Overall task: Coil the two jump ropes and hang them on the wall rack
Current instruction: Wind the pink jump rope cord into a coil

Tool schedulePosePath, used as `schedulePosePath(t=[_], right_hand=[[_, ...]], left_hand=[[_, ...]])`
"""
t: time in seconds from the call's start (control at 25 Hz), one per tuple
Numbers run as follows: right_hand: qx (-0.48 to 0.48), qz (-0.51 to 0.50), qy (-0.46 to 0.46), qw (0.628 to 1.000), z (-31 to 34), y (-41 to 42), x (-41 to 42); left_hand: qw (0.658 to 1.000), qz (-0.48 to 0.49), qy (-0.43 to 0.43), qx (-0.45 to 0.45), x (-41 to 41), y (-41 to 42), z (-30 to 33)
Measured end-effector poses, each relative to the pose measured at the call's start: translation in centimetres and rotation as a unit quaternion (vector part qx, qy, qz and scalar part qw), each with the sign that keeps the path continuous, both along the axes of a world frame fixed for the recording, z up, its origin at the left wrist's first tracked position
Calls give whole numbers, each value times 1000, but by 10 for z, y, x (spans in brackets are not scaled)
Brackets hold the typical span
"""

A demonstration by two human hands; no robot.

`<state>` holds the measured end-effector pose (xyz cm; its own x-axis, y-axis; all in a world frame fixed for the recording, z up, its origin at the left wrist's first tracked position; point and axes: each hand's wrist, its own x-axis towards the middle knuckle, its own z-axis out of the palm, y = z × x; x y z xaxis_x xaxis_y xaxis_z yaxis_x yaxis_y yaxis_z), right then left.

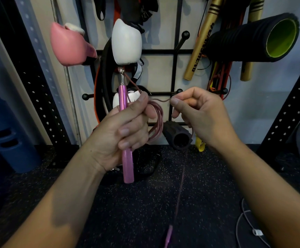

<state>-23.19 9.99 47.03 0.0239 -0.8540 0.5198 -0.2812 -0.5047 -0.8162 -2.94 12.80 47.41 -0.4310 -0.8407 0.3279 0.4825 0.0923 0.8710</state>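
Observation:
My left hand (pixel 126 129) grips a pink metal jump-rope handle (pixel 126 158) held upright, together with several pink cord loops (pixel 158 119) hanging beside the thumb. My right hand (pixel 202 113) pinches the same cord (pixel 163 100) between thumb and forefinger, a short stretch running across to the left hand. The rest of the cord (pixel 180 185) drops from the right hand to the floor, where the second pink handle (pixel 168 235) lies blurred at the bottom. A pale second rope (pixel 242 217) lies on the floor at the lower right. The black wall rack (pixel 174 72) with knobbed pegs stands straight ahead.
On the rack hang a pink boxing glove (pixel 68 45), a white glove (pixel 126 42), gold sticks (pixel 201 43), bands and two foam rollers (pixel 253 38). Free pegs (pixel 185 34) stick out at the centre. Perforated black uprights (pixel 38 83) flank the rack. Blue cylinders (pixel 15 149) stand at left.

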Motion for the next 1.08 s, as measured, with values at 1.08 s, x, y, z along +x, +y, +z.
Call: schedulePosePath(t=[1.08], right_hand=[[69,40,272,959,8,14,-2]], left_hand=[[820,232,-492,-179,5,-24,-25]])
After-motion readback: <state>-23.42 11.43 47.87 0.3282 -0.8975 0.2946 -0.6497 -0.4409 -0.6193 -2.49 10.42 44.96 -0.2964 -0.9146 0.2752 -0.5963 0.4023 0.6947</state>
